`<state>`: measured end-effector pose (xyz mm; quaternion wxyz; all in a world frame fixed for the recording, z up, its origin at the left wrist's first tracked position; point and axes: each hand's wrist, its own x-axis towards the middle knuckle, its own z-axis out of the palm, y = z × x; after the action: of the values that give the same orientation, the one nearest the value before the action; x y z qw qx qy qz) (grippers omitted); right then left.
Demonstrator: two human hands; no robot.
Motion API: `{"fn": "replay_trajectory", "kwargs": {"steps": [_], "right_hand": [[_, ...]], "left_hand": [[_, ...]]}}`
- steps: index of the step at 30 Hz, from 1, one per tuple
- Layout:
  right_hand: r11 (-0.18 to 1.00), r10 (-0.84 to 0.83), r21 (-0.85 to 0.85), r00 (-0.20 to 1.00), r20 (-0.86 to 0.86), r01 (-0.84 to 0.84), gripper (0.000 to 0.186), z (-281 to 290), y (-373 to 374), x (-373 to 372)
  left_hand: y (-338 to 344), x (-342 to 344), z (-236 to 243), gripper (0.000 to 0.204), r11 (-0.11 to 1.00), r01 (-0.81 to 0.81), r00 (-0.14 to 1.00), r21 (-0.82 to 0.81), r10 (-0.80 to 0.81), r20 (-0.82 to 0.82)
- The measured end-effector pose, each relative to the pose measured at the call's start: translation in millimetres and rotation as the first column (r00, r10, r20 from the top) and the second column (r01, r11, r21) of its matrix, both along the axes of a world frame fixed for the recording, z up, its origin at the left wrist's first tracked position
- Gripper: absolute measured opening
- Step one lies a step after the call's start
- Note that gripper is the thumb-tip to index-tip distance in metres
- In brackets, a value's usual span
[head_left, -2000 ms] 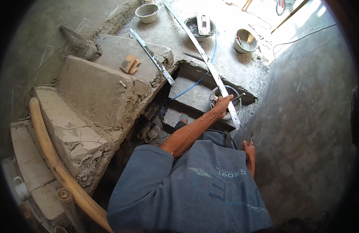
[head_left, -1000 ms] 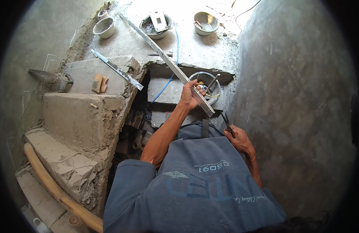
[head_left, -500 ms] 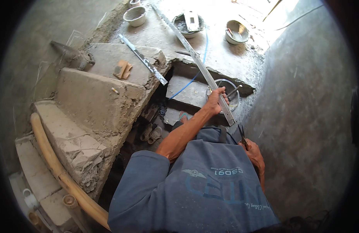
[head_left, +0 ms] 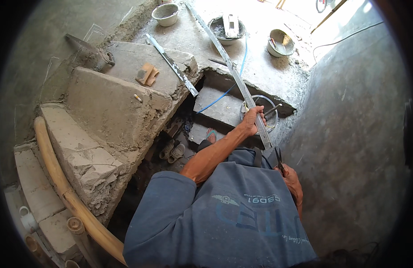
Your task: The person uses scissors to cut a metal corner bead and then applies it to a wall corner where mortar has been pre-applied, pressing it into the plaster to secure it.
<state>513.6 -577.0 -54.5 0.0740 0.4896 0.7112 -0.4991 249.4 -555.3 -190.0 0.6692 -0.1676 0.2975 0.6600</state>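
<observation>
My left hand (head_left: 252,119) is closed round a long grey metal channel bar (head_left: 224,58), close to its near end. The bar runs away from me over the stair gap, its far part reaching over the concrete landing. Beside the near end of the bar, my right hand (head_left: 292,179) grips a pair of dark metal snips (head_left: 279,160) low at my right side. Their two pointed blades stand slightly apart, up and clear of the bar. My right palm and part of the snips' handles are hidden.
Rough concrete steps (head_left: 112,98) rise on the left, with a bamboo pole (head_left: 65,187) along them. A short metal strip (head_left: 173,64) and broken brown pieces (head_left: 147,74) lie on top. Farther off stand a mortar bowl (head_left: 165,17), a bucket (head_left: 217,29) and another bowl (head_left: 280,43).
My view has tilted slightly, so the steps and bowls sit a little higher and the bowls farther right. Both hands keep their grips, with little visible movement of the bar or snips.
</observation>
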Motion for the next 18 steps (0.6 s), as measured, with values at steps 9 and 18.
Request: {"fn": "replay_trajectory", "kwargs": {"steps": [9, 18], "right_hand": [[1.0, -0.017, -0.018, 1.0, 0.023, 0.017, 0.033, 7, -1, -4], [0.997, 0.067, 0.024, 0.997, 0.028, -0.068, 0.036, 5, 3, 0]], "left_hand": [[0, 1, -1, 0.022, 1.0, 0.011, 1.0, -0.005, -0.011, -0.003], [3, 2, -3, 0.023, 1.0, -0.003, 1.0, 0.003, 0.003, 0.021]]}}
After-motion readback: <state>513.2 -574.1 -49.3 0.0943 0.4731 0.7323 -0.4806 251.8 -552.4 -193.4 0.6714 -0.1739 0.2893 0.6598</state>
